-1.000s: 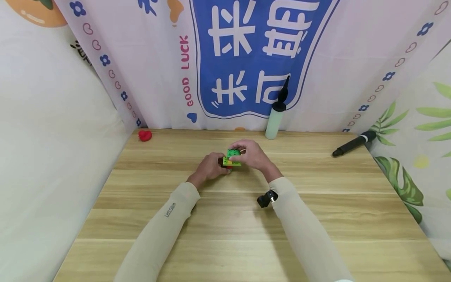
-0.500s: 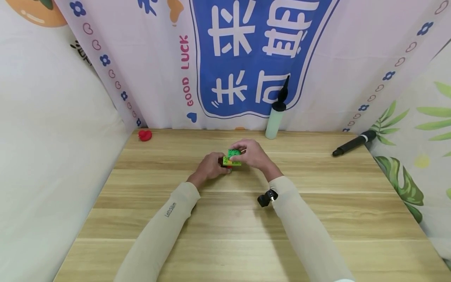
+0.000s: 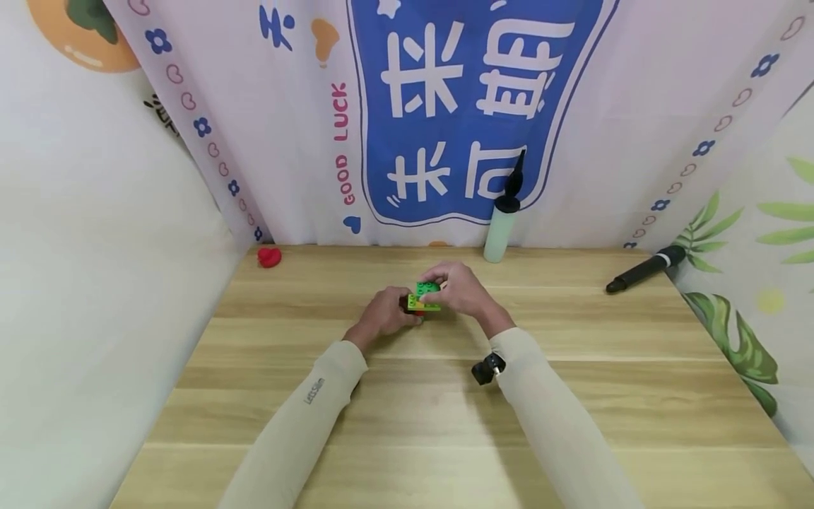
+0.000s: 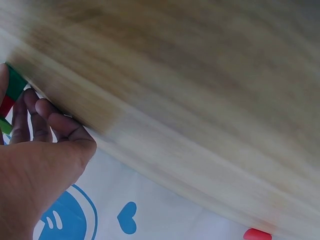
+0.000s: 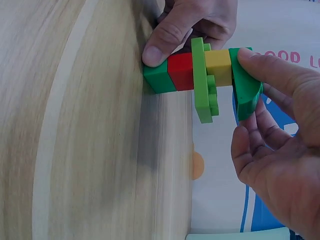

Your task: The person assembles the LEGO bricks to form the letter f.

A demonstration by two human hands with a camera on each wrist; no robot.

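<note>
A stack of toy building blocks stands on the table between both hands. In the right wrist view it runs from a green bottom block [image 5: 159, 80] through a red block [image 5: 181, 72], a lime-green plate [image 5: 201, 85] and a yellow block [image 5: 218, 67] to a curved green block [image 5: 246, 85] at the top. My left hand [image 3: 384, 312] grips the bottom block, its thumb [image 5: 159, 47] on one side and its fingers partly hidden behind. My right hand [image 3: 463, 290] pinches the curved block between thumb and fingers; that block overlaps the yellow one, with a slight tilt.
The wooden table [image 3: 407, 403] reaches back to a printed curtain. A red object [image 3: 269, 257] lies at the back left corner. A pale green hand pump [image 3: 499, 230] stands upright behind my right hand, and a black pen-shaped tool [image 3: 645, 270] lies at the right edge.
The head view has tilted, so the whole scene sits slightly lower and farther right. Both hands keep their grip on the blocks, with barely any movement against the table.
</note>
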